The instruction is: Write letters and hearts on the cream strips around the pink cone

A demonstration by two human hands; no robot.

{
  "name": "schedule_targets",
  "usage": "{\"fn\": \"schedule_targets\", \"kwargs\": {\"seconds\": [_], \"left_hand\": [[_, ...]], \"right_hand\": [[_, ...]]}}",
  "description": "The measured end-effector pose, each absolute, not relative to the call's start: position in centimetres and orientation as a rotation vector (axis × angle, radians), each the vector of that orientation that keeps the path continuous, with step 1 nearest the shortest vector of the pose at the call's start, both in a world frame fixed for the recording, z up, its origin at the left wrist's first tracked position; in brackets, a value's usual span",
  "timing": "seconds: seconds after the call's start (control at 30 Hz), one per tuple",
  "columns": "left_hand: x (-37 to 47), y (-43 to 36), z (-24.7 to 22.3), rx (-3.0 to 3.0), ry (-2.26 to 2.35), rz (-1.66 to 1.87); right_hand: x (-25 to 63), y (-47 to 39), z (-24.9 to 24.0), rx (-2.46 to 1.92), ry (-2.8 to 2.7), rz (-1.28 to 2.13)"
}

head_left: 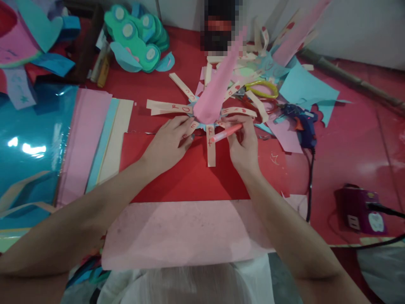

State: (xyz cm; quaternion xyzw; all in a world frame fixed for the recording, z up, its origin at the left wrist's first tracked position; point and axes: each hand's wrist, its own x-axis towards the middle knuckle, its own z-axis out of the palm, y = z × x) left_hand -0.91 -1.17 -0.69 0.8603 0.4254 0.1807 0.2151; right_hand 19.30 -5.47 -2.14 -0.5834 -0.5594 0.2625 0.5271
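A pink paper cone [212, 99] stands upright near the middle, with cream paper strips [210, 154] spreading out from its light-blue base. Red letters and small hearts are drawn on the strips. My left hand [169, 141] lies at the cone's lower left, its fingers closed on a strip marked with a red E [193, 126]. Between the fingers of my right hand [246, 141] is a pink-red marker [226, 133], pointing left across the front strip. Those fingertips also touch a strip to the right of the cone; part of it is hidden.
Teal foam shapes [139, 42] lie at the back left, paper sheets [91, 126] at the left. Yellow-handled pliers [261, 89], a blue glue gun [302, 122] and a second pink cone [297, 36] are at the right. A purple power box [360, 209] sits near the front right.
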Motion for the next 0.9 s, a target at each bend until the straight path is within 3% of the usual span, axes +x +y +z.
{"fn": "schedule_targets", "kwargs": {"seconds": [0.43,0.6,0.9], "left_hand": [[-1.0,-1.7,0.1,2.439,1.335,0.626],[-1.0,-1.8,0.6,2.432,1.158,0.71],[-0.9,-1.5,0.1,2.556,0.722,0.485]], "right_hand": [[19.0,-5.5,-1.5,-1.343,-1.25,0.529],[18.7,-6.3,-1.0,-1.316,-1.304,0.425],[17.8,-6.6,0.2,-1.3,-1.167,0.591]]}}
